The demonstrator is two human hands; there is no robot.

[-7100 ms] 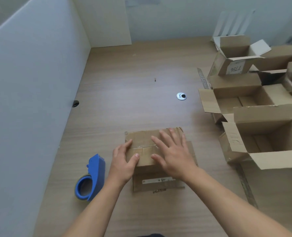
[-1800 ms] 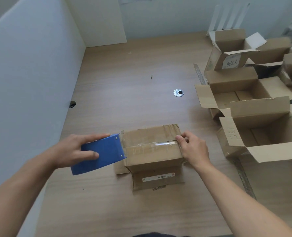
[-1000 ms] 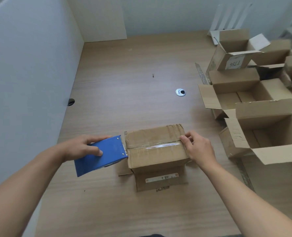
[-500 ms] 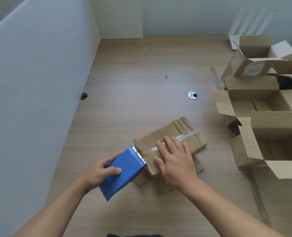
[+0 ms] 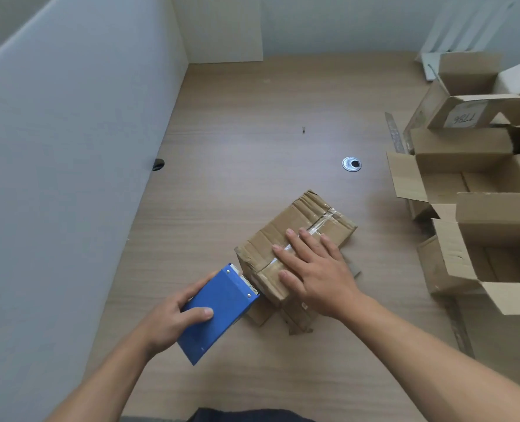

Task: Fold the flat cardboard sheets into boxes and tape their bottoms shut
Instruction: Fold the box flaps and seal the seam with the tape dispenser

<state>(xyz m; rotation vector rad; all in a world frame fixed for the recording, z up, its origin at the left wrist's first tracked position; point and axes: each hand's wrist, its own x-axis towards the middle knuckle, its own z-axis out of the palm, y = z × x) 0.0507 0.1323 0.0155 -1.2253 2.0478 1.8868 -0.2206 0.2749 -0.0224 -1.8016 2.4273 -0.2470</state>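
A small brown cardboard box [image 5: 310, 220] lies bottom-up and turned diagonally on the wooden table [image 5: 252, 147]. A strip of clear tape [image 5: 322, 222] runs along its seam. My right hand [image 5: 316, 269] presses flat on the taped seam with straight fingers. My left hand [image 5: 173, 318] grips a blue tape dispenser [image 5: 219, 309], whose toothed blade sits against the box's near left end.
Several folded open-topped boxes [image 5: 477, 184] crowd the right side, one with a white label [image 5: 462, 118]. A white partition wall [image 5: 70, 147] borders the left. A metal cable grommet [image 5: 351, 163] sits mid-table, and white slatted pieces [image 5: 465, 28] lean at the far right.
The box has been turned diagonally. My right hand moved from the box's right end onto its top. The dispenser dropped to the box's near left end.
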